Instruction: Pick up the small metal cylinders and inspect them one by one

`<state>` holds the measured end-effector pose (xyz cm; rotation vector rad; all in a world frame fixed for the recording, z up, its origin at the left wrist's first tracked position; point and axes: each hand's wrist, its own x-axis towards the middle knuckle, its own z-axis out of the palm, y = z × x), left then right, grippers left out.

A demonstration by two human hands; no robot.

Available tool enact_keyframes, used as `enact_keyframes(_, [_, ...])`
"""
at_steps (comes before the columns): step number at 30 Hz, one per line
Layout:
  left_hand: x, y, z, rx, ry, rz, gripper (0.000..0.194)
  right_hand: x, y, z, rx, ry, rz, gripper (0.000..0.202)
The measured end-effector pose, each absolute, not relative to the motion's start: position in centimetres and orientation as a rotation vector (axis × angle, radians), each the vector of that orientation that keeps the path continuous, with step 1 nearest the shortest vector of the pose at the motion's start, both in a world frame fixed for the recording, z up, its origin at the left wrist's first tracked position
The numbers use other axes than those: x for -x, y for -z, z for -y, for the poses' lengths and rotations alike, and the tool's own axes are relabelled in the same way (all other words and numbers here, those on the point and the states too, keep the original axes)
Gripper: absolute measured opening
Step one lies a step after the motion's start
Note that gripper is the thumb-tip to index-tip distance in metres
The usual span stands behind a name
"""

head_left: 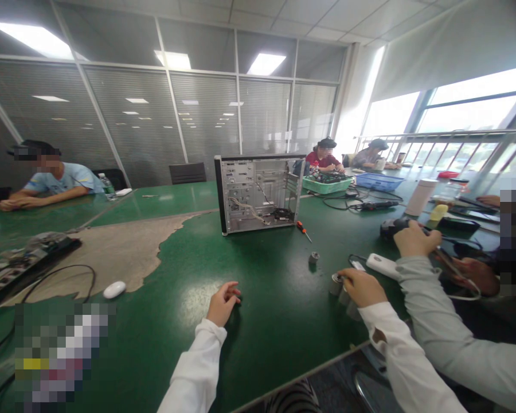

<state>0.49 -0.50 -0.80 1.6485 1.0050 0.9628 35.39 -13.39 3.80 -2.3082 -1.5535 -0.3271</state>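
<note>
My right hand (364, 288) is at the table's near right, its thumb and fingers closed at the top of a grey metal cylinder (335, 287). More cylinders of the same kind (344, 296) stand in a row beside it, partly hidden below the hand. A single short metal cylinder (313, 257) stands apart, farther in. Palm side down, my left hand (223, 305) hovers over or rests on the green tabletop, fingers loosely bent and apart, holding nothing.
An open computer case (260, 195) stands mid-table with an orange screwdriver (303, 230) beside it. A power strip (21, 264) and white mouse (114, 289) lie left. At right, a co-worker's hand (415, 240) is near a white device (382, 266). Green basket (327, 184) behind.
</note>
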Motion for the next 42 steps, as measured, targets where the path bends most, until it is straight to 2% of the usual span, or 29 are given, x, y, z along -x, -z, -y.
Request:
enact_keyframes(15, [-0.4,0.9,0.6,-1.637,-0.971,-0.999,0.032,-35.2,-3.4,13.7,2.318,0.314,1.657,0.029])
enact_keyframes(22, [-0.4,1.0,0.6,-1.627,-0.976,-0.999,0.031,-36.0,-2.0,16.3,2.359,0.331,1.509,0.035])
enact_keyframes(27, [-0.5,1.0,0.5,-1.625,-0.964,-1.011,0.031,-36.1,-0.8,17.9,2.303,0.159,1.419,0.044])
enact_keyframes(36, [-0.4,0.8,0.7,-1.663,-0.980,-1.001,0.031,-34.5,-1.2,18.8,2.231,0.019,1.306,0.038])
enact_keyframes(42, [-0.4,1.1,0.5,-1.664,-0.968,-1.000,0.032,-31.1,-1.3,18.9,2.047,-0.011,1.425,0.034])
